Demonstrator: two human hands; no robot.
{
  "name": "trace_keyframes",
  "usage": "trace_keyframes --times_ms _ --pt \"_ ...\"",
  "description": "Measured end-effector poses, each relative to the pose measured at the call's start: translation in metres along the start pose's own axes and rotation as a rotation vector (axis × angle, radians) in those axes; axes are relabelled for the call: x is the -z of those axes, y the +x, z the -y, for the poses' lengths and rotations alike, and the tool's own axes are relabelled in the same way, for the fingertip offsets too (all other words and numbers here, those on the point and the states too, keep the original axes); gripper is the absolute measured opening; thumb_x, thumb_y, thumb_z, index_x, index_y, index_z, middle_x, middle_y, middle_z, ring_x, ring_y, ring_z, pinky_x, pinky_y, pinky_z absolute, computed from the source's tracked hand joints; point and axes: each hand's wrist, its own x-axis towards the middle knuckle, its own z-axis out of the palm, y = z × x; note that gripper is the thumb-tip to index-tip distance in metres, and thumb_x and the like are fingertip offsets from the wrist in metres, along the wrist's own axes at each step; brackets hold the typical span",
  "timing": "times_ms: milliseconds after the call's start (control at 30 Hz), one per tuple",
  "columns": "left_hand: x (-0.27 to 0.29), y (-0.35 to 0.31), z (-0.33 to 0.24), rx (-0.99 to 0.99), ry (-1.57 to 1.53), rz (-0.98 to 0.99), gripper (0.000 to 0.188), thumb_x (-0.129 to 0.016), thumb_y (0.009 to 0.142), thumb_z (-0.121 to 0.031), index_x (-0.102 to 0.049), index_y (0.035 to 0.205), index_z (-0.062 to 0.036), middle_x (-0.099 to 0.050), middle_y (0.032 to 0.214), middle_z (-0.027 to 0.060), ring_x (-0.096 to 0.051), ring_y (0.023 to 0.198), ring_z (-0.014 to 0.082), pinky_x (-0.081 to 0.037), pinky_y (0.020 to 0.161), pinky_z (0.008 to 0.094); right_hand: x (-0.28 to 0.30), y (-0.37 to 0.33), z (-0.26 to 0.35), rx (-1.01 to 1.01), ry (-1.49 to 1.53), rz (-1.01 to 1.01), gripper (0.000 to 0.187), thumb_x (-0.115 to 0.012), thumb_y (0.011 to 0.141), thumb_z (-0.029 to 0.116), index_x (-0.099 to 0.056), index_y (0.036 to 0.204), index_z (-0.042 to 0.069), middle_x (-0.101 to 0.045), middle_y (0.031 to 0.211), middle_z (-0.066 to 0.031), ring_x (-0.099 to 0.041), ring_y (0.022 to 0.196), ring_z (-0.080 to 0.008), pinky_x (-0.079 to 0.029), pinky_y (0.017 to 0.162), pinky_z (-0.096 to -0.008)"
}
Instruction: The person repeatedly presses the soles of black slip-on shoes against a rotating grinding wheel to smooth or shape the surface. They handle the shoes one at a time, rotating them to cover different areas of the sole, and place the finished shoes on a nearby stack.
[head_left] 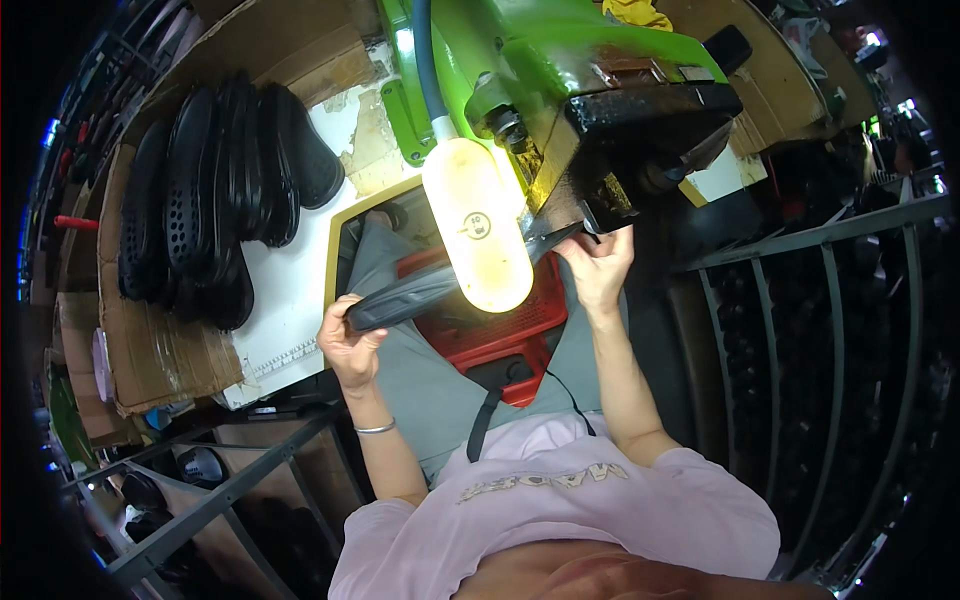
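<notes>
A long black shoe (400,301), its smooth side showing, is held up between my two hands above my lap. My left hand (350,345) is closed round its near left end, thumb below. My right hand (600,268) pinches the other end, close beneath the dark head (610,195) of a green machine (570,50). A lit oval lamp (480,225) hides the middle of the shoe. Whether the right end touches the machine cannot be made out.
Several black shoes (190,200), some with holes, lie piled at the left by a cardboard box (180,360) on a white tabletop (285,290). A red plastic piece (490,325) is between my legs. Metal racks (830,290) stand at the right and lower left (215,500).
</notes>
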Motion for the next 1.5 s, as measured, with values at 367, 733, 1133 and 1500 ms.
trace_keyframes --times_ms 367,733,1133,1500 --pt "0.026 0.0 0.069 0.334 0.547 0.15 0.035 -0.081 0.066 -0.003 -0.061 0.094 0.0022 -0.066 0.092 0.0117 -0.065 0.093 0.0229 -0.046 0.099 0.0394 -0.027 -0.002 0.025 0.598 -0.572 0.071 0.049 -0.086 0.056 0.0 -0.068 0.101 -0.002 -0.07 0.095 -0.0146 -0.067 0.079 -0.0258 -0.054 0.07 -0.0337" --pt "-0.134 0.02 0.054 -0.098 0.348 -0.012 0.022 -0.079 0.075 0.002 -0.062 0.089 -0.0003 -0.065 0.085 0.0036 -0.061 0.078 0.0119 -0.05 0.075 0.0265 -0.004 -0.006 -0.045 0.017 -0.124 0.113 0.041 -0.081 0.069 0.004 -0.068 0.107 -0.001 -0.07 0.106 -0.0113 -0.066 0.092 -0.0214 -0.052 0.079 -0.0281" --pt "-0.167 0.005 0.084 -0.015 -0.037 -0.174 0.028 -0.08 0.077 0.0 -0.062 0.099 0.0014 -0.065 0.094 0.006 -0.062 0.084 0.0131 -0.051 0.08 0.0266 0.088 -0.041 -0.136 -0.665 0.309 -0.151 0.051 -0.07 0.085 0.008 -0.047 0.129 0.021 -0.048 0.124 -0.0051 -0.054 0.105 -0.0221 -0.054 0.072 -0.0427" --pt "-0.162 0.012 0.051 -0.103 0.095 -0.063 0.038 -0.078 0.073 0.01 -0.056 0.102 0.0021 -0.06 0.101 0.0103 -0.063 0.089 0.0182 -0.054 0.082 0.0296 0.134 0.034 0.007 0.135 -0.626 -0.27 0.059 -0.087 0.067 0.002 -0.06 0.119 0.007 -0.048 0.114 -0.0065 -0.056 0.102 -0.0177 -0.052 0.083 -0.0283"
